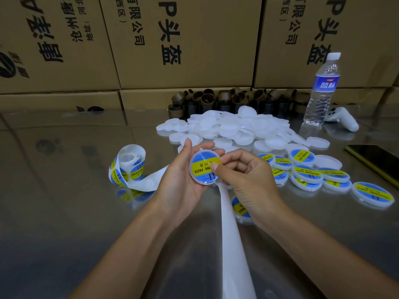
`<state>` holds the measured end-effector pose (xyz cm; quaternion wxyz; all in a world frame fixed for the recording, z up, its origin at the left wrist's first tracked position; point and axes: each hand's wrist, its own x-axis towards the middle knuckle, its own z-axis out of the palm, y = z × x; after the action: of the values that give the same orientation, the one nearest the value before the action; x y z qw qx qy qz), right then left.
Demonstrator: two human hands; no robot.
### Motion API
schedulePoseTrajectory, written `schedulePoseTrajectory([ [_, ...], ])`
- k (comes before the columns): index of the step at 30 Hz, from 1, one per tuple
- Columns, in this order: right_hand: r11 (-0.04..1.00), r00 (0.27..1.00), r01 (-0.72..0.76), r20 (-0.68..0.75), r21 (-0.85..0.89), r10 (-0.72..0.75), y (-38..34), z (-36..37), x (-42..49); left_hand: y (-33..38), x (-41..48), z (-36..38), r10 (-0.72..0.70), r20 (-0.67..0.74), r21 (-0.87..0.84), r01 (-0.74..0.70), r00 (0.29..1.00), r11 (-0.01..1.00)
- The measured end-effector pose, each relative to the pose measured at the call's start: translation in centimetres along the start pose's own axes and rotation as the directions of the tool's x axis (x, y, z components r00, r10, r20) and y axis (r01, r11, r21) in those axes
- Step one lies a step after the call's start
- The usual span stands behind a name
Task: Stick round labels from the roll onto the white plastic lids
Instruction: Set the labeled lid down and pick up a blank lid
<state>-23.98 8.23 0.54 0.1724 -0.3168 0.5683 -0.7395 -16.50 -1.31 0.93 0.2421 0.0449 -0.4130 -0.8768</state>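
Left hand (181, 169) cups the round white plastic lid (205, 167) by its rim, thumb on the top edge and fingers curled behind. Right hand (244, 173) pinches the lid's right side, thumb flat on the blue-and-yellow round label (204, 157) on its face. The lid is held in the air, just in front of the heap of bare white lids (233, 128).

Risks, my read:
- Glare line across the label top; can't tell if it's a crease. One-sided thumb pressure could trap air or leave an edge lifted.
- Long white backing strip (231, 234) trails from under the hands toward the person. Snag it and the label roll (129, 167), left-front of the heap, gets dragged.
- Finished labelled lids (308, 173) lie overlapped right-front of the heap. A careless drop there scatters them.
- Clear plastic water bottle (321, 89) stands upright, right-rear of the heap; the black phone (375, 160) lies further right. A wide right-arm swing reaches both.

Room: bare shiny metal tabletop (64, 190) left and front of the heap. Behind it are brown cardboard cores (226, 100), then stacked cardboard cartons (185, 39). No way back.
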Motion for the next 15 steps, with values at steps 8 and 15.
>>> schedulePoseTrajectory([
  [8,1.000,1.000,0.007,-0.006,0.002,-0.007,0.15,0.03,0.09,-0.09,0.08,-0.18,0.003,-0.007,0.012,-0.003,1.000,1.000],
  [15,1.000,1.000,0.007,-0.008,-0.003,-0.008,0.06,-0.05,0.00,-0.05,0.08,-0.10,-0.001,-0.001,0.015,0.001,1.000,1.000],
])
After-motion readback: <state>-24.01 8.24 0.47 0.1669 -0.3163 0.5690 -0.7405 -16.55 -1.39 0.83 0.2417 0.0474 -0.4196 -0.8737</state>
